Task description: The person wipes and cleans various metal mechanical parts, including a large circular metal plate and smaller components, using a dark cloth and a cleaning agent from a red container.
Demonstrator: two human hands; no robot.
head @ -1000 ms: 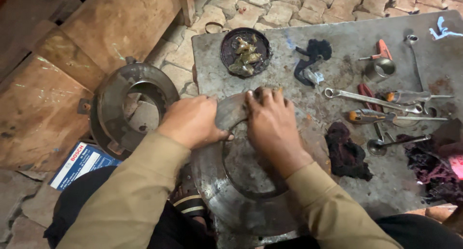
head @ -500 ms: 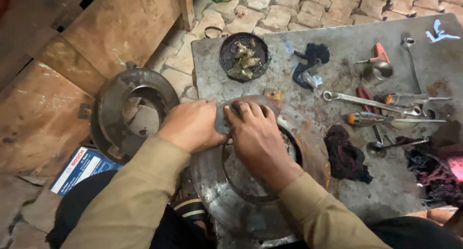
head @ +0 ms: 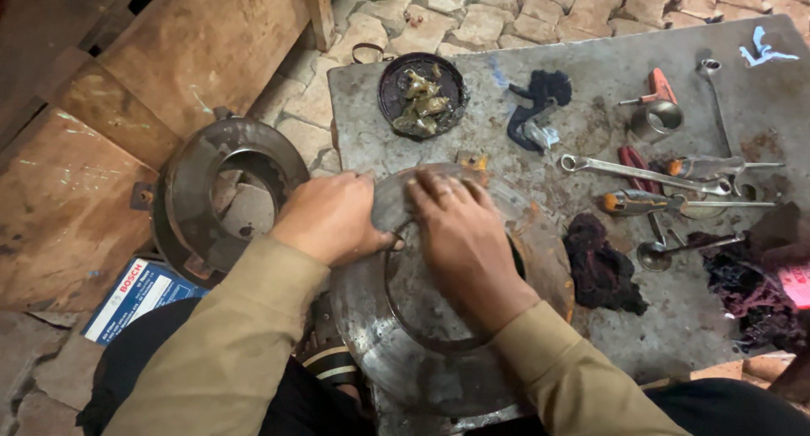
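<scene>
Dim warm light, soft shadows, slight blur.

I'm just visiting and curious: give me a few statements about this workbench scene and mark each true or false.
1. Both hands rest on the large metal disc. True: left hand, right hand.
2. The round dish is empty. False: it holds greasy small parts.
3. A wrench lies to the right of the hands. True.
4. The dark rag covers the right hand. False: it lies on the metal table beside the disc.
5. A second metal ring housing sits on the ground at left. True.
</scene>
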